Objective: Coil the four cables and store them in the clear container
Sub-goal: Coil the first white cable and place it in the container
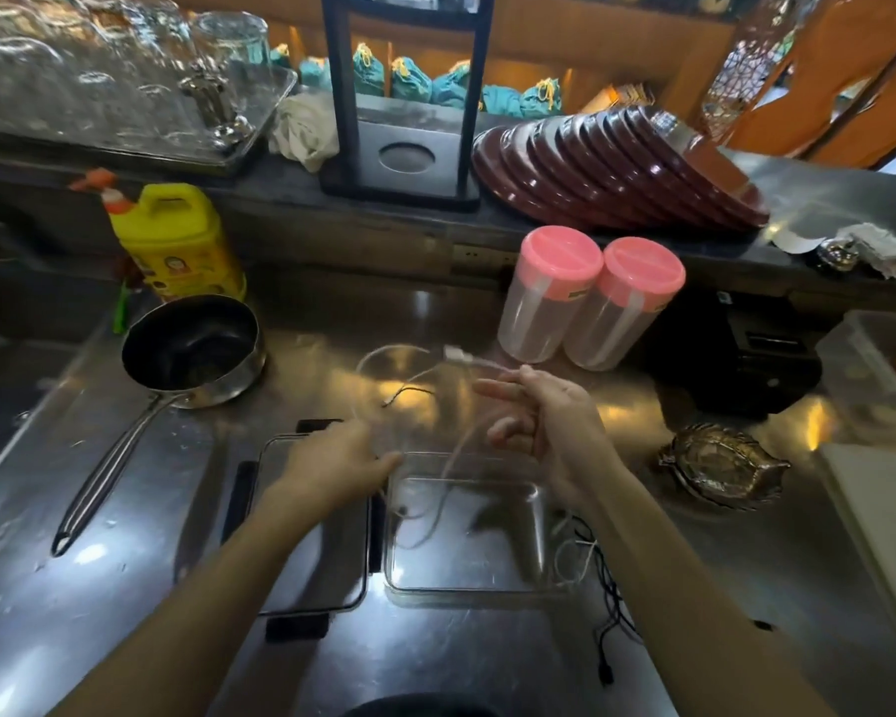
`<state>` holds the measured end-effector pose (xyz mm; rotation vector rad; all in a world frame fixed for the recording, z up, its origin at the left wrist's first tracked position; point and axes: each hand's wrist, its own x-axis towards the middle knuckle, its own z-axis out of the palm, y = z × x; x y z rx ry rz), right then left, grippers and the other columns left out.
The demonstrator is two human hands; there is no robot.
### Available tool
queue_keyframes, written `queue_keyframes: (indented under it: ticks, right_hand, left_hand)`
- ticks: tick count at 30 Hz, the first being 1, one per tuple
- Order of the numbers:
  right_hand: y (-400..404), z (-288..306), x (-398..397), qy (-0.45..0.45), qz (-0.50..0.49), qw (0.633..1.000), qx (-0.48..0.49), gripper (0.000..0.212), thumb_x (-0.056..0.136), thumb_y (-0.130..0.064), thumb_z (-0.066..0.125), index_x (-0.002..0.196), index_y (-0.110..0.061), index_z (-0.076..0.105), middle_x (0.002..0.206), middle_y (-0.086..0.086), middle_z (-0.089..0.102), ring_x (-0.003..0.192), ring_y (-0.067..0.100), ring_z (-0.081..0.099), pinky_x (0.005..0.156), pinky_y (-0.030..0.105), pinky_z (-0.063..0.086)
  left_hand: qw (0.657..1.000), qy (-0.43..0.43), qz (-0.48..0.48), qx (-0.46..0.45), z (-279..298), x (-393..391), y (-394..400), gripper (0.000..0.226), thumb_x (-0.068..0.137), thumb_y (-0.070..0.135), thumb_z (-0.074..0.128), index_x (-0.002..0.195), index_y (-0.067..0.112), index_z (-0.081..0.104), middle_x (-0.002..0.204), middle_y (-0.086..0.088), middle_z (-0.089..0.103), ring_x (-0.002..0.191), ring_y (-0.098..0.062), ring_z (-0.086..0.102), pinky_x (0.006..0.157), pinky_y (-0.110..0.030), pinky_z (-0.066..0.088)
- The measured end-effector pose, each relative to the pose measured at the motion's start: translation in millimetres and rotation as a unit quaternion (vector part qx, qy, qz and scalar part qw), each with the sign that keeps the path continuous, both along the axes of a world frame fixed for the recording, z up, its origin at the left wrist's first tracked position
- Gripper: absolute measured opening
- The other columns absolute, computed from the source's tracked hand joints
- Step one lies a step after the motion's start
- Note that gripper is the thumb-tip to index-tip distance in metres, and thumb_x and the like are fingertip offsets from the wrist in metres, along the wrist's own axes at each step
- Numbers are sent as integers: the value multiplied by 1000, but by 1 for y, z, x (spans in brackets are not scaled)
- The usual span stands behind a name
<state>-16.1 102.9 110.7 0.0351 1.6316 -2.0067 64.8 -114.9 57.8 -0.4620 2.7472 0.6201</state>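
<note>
A clear square container point(492, 587) sits on the steel counter in front of me, its lid point(306, 587) with black clips lying to its left. My right hand point(549, 416) holds a white cable point(453, 460) above the container; the USB plug sticks out past my fingers and the cable hangs down blurred into the container. My left hand point(340, 465) is over the lid's far edge, fingers pinched near the same white cable; the grip is blurred. A thin dark cable end point(407, 393) lies beyond. More white and black cables point(598, 577) lie tangled right of the container, partly under my forearm.
A black saucepan point(190, 349) with a long handle stands at the left, a yellow jug point(177, 240) behind it. Two pink-lidded jars point(585, 297) stand behind the cables. A metal leaf-shaped dish point(720, 465) and a black device point(740, 349) lie at the right.
</note>
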Motion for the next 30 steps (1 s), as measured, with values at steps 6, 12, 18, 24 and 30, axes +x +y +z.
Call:
queue_keyframes:
  ticks: [6,12,18,24,30]
  right_hand:
    - [-13,-17,16,20,-1,999,24,20,94,-26,66,102,-7,69,96,14,79,46,14,60,45,26,54]
    - [-15,-25,36,69,-18,996,48,17,92,-23,70,99,-10,79,55,8,57,41,15,45,42,26,39]
    - [-10,-32,40,127,-4,987,93,12,94,-14,70,96,-13,81,63,-7,70,53,1,60,52,14,44]
    - [-2,-38,35,116,42,992,38,26,94,-22,70,107,-1,76,111,27,70,104,39,69,94,47,56]
    - [-4,-35,41,-50,54,993,-96,18,93,-13,58,90,-1,71,73,11,65,67,21,63,63,31,58]
  left_hand:
    - [922,223,-1,317,17,-17,24,42,89,61,58,96,23,74,78,2,68,72,-4,63,70,-35,53]
    - [954,87,56,282,14,-37,35,83,79,92,19,127,42,64,164,-9,24,154,-34,11,122,-56,17]
    - [832,159,109,520,46,-46,46,39,106,33,45,122,4,65,114,-6,70,108,-14,65,100,-31,49]
    - [701,71,146,695,53,-52,58,45,106,30,44,132,-5,57,124,-28,67,121,-41,63,108,-49,47]
    - [658,57,137,738,51,-54,65,56,103,44,41,135,0,54,126,-25,68,119,-37,65,108,-48,47]
